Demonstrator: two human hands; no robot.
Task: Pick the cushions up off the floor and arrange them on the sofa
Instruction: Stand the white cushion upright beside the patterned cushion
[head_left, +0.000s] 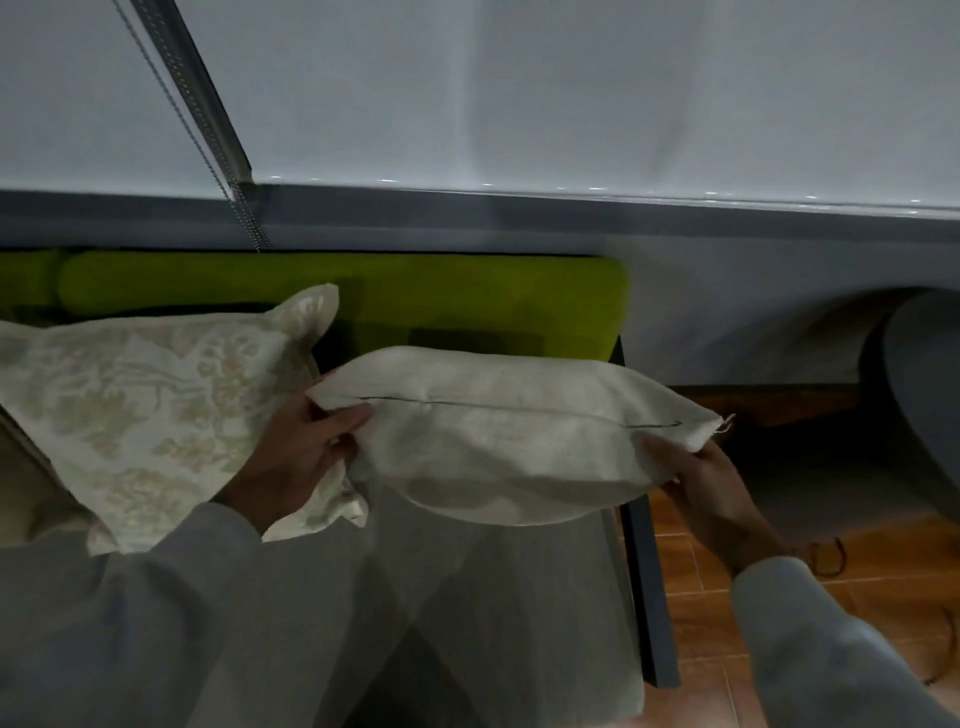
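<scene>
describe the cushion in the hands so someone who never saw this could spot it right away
Find the sofa with the lime-green back under the window. Over its seat's right end, the left hand and right hand hold a plain cream cushion by its ends. Unlike the patterned cushion to its left, it has no print, and a dark zip line runs along its top.

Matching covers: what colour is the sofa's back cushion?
Lime green back cushion, clearest in the head view.

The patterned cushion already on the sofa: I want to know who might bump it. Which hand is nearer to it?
Left. The left hand lies over the patterned cushion's right edge while gripping the plain cushion; the right hand holds the plain cushion's far end, well away.
</scene>
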